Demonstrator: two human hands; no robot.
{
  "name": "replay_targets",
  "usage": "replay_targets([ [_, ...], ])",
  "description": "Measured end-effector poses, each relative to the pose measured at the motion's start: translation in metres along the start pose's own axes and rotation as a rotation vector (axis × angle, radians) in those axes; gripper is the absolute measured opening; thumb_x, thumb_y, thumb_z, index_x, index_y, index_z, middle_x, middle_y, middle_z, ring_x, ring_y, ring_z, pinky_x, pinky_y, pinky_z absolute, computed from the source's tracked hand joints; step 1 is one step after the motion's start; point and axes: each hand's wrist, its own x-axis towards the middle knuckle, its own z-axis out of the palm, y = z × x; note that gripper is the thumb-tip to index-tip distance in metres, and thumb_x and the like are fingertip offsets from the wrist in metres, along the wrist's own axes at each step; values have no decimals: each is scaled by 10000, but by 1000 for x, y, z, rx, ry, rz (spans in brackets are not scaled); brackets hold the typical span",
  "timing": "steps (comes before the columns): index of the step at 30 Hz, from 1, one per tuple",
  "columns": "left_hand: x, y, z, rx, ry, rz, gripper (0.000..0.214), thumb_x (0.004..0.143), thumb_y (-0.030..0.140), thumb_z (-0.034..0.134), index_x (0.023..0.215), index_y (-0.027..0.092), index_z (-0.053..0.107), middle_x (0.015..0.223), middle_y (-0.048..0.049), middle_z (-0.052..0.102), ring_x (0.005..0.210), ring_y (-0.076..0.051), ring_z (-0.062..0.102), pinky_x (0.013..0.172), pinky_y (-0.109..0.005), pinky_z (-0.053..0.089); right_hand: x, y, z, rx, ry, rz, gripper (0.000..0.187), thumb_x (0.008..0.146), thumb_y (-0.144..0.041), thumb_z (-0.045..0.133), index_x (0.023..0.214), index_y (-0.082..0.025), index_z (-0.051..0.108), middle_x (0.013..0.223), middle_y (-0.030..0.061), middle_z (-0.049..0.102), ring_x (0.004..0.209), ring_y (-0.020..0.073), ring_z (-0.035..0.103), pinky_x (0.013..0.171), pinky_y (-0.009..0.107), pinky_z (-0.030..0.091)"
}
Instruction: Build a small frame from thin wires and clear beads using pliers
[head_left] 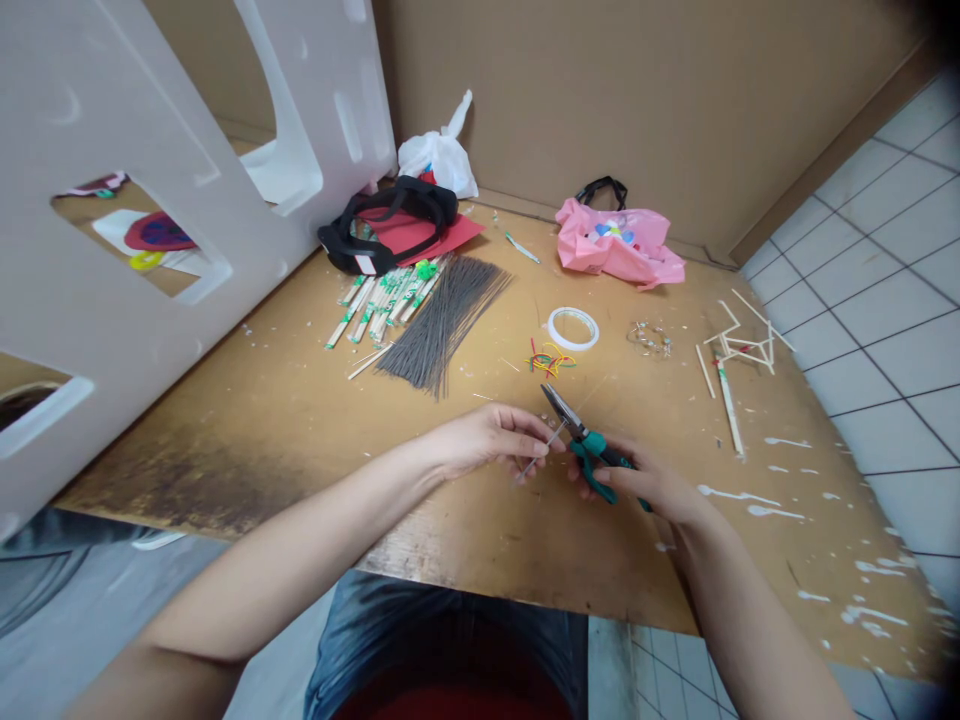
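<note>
Both closed: left grip point(491, 445) on stick point(544, 452), right grip point(649, 487) on pliers point(589, 450).

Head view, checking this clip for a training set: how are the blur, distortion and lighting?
Head view: wide-angle stretching bends the white panel and floor tiles near the edges; the top-right corner darkens; light is soft and even; the left hand, right hand and pliers look fairly sharp.

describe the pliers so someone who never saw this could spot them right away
On the paint-spattered wooden table, look near the front edge. The right hand grips pliers, next to the thin rod in the left hand. Their teal handles and pointed metal nose mark the only tool being held.
</note>
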Motion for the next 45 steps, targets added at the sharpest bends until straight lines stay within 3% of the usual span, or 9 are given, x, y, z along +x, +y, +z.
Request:
replay_targets([
  [23,0,-1,-3,25,15,-8,232,680,206,713,886,102,696,623,-10,629,537,-74,574,489,-186,463,1,2,6,-64,57,37,247,776,-353,556,914,-149,578,755,27,589,605,124,533,528,246,416],
  [34,0,0,-5,49,36,-5,215,682,188,700,878,100,701,634,-9,631,522,-74,573,479,-189,456,4,-2,16,-290,193,3,86,716,-252,508,750,-176,531,622,-18,496,564,114,435,524,251,317],
  [42,2,0,-10,47,30,-28,211,666,191,709,852,92,697,631,-4,618,516,-64,562,484,-182,445,7,-3,12,-477,270,-38,100,689,-250,496,723,-169,542,659,-17,458,632,127,401,565,259,303],
  [45,1,0,-11,50,0,-50,210,667,196,710,850,94,695,638,-9,623,525,-69,567,489,-186,449,5,-3,6,-429,309,-1,122,674,-266,517,728,-165,559,646,-19,468,602,119,406,549,253,306],
])
